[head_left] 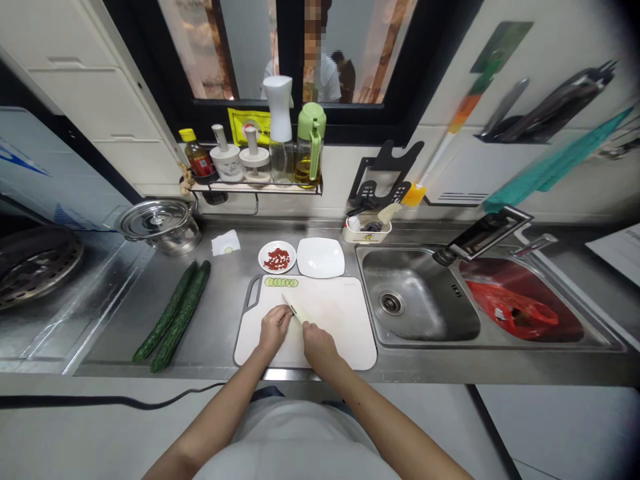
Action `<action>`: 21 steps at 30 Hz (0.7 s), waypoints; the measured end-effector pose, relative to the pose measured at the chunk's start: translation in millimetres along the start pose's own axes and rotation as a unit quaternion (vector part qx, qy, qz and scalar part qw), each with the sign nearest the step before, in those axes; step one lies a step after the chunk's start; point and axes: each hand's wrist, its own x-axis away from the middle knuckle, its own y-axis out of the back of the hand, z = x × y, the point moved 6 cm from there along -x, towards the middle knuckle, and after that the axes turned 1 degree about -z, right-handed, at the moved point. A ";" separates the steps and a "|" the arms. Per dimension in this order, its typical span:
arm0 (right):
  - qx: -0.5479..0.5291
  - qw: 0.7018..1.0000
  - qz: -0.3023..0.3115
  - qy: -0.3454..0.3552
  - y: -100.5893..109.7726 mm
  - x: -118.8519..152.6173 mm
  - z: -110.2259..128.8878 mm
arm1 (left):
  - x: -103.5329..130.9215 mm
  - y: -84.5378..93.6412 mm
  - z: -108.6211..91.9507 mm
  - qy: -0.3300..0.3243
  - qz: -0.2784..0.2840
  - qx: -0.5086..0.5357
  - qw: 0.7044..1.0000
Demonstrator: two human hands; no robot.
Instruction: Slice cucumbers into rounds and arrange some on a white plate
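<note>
Cutting board (345,313) | knife (299,315) in right grip (320,344) | seemingly touching left grip (274,330)

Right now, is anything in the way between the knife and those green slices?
Nothing visible: only bare cutting board separates the knife in the right hand from the green slices; the left hand is beside the knife.

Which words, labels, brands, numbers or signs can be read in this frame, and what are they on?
None can be read with confidence.
Yellow-capped bottle, red label: too small.
Yellow packet, behind the jars: too small, partly hidden.
White seasoning jar, grey lettering: blurred.
Cutting board, faint mark near its far right corner: too small.
White sheet at the right edge: blurred.
</note>
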 end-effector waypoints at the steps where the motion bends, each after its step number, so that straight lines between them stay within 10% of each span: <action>1: 0.001 1.000 -0.002 0.000 -1.5 0.3 -0.4 | 0.2 -0.1 0.0 -0.001 0.000 -0.001 1.000; 21: -0.003 1.000 -0.004 0.006 0.9 -12.8 4.0 | 0.5 1.5 -3.3 -0.006 -0.014 -0.015 1.000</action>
